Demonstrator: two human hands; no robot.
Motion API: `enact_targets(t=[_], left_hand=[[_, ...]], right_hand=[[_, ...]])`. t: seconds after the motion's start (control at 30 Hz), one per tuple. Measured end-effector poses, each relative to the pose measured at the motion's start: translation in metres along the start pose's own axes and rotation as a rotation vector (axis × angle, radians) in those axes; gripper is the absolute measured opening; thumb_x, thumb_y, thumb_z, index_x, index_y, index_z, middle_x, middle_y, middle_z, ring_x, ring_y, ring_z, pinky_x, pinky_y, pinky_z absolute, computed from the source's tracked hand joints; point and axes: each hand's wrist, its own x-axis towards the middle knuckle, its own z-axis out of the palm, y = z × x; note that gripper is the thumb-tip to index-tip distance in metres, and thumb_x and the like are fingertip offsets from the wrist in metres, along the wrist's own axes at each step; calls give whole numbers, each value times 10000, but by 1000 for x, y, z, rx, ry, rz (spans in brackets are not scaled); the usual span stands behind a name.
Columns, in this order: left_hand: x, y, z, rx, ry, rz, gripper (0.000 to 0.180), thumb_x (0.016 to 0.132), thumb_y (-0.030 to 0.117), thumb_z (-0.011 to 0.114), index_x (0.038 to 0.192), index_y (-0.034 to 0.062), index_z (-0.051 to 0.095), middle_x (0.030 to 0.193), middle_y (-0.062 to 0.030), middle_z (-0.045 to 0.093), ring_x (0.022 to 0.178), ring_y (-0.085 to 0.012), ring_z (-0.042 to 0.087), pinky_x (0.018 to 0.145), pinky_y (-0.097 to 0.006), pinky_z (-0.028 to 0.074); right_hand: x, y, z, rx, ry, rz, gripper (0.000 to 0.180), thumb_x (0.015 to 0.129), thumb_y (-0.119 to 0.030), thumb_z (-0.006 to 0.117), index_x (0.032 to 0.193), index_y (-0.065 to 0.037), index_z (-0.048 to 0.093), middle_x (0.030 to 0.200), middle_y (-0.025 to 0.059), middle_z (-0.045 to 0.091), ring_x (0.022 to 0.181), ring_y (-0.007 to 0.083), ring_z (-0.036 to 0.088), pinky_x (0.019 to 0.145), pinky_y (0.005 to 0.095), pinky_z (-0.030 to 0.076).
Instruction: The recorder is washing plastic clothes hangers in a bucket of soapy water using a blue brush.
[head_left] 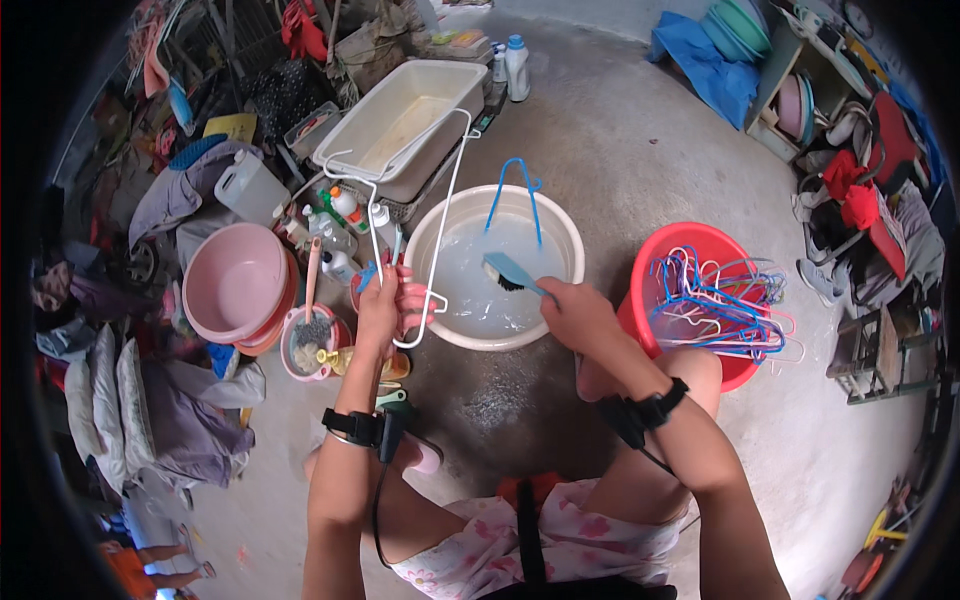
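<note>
My left hand (380,308) is closed around a white clothes hanger (448,204), which stands up past the left rim of a round cream basin (577,262). In my right hand (588,322) is a blue scrubbing brush (517,272), gripped by its handle. Its dark bristles hang over the cloudy water (462,262), apart from the white hanger. A blue hanger (531,197) leans at the basin's far side, partly under water. On the right, a red tub (634,300) holds several tangled hangers (705,305) in blue, white and purple.
Left of the basin are a pink basin (228,275), a small pink bucket (298,366) with a long-handled brush, and several bottles (347,207). A large cream tub (470,85) stands behind them. Far right are a wooden stool (868,355) and shoes (820,282).
</note>
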Motion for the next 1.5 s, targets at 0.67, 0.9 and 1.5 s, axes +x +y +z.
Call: enact_targets(t=[0.67,0.9,1.5], left_hand=[[-1,-2,26,178,-62,-37,390,975,378,370,1101,18,451,820,-116,596,646,-211,649,530,-313,561],[-21,7,2,257,-131,-65,331,973,333,403,1080,27,470,802,-103,585,613,-195,631,483,-300,536],[-66,23,-84,615,-64,-2,249,969,241,446,1068,26,523,792,-74,612,589,-134,605,459,-250,458]], right_hand=[[-5,2,6,-43,383,-457,274,804,-180,561,1072,-126,586,683,116,578,566,316,599,512,424,492],[40,21,13,-149,391,-282,254,829,-193,513,1063,-127,586,705,140,604,624,333,621,580,458,511],[54,52,67,-297,-147,-42,232,832,-102,437,968,-2,597,852,201,652,801,396,635,724,488,506]])
